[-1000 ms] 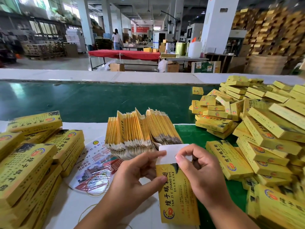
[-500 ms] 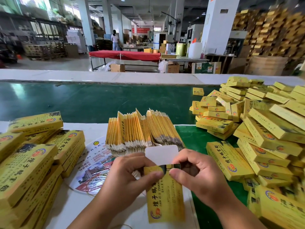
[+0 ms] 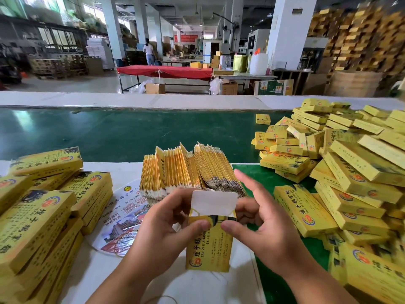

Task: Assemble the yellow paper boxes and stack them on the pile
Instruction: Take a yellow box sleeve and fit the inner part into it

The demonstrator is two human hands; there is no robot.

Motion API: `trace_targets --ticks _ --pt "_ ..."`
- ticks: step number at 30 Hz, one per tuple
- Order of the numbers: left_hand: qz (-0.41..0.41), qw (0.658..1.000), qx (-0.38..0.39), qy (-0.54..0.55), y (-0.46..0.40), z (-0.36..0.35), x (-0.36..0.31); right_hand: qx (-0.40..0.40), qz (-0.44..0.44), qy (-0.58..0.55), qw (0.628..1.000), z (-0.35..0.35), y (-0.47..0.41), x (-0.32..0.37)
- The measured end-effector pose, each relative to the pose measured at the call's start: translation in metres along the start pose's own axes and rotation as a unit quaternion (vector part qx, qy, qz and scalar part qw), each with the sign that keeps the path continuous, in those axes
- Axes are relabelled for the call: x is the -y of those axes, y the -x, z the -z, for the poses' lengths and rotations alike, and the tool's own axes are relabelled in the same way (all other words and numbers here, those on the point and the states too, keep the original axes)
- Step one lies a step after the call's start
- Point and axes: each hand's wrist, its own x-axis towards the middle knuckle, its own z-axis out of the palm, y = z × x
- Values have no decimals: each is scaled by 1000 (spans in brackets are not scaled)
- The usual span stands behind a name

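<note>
**Box raised, right fingers spread**

Since half a second ago, the right hand [image 3: 260, 227] has loosened: its forefinger now points up and away, the other fingers fan out, and only the thumb presses the top edge of the yellow printed paper box [image 3: 209, 244]. That box has come a little nearer the camera and stands more upright, with its white end flap [image 3: 213, 202] lifted above the opening. The left hand [image 3: 166, 224] grips the box's left side, thumb on the printed face and fingers curled behind it.

The face reads "TAN ZI E ZHANG" under a column of black Chinese characters, with a round red-and-blue emblem at the lower left corner. The box is held above the white counter [image 3: 208, 286], just in front of a fanned bundle of flat, unfolded yellow box blanks [image 3: 188, 170].

On the right, a loose pile of assembled yellow boxes [image 3: 341, 172] bearing the same print spreads over the green conveyor belt [image 3: 131, 132]. On the left lies a stack of larger flat yellow cartons [image 3: 41, 209]. A round printed leaflet [image 3: 125, 218] with Chinese writing lies between that stack and the hands.
</note>
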Motion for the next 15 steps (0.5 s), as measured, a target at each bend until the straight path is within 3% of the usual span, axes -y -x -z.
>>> trace_targets --ticks 8,15 --pt "16 997 -45 56 -3 -2 2 0 36 59 998 1 -2 2" --pt "10 998 -24 66 1 0 2 -7 38 20 999 3 -1 4"
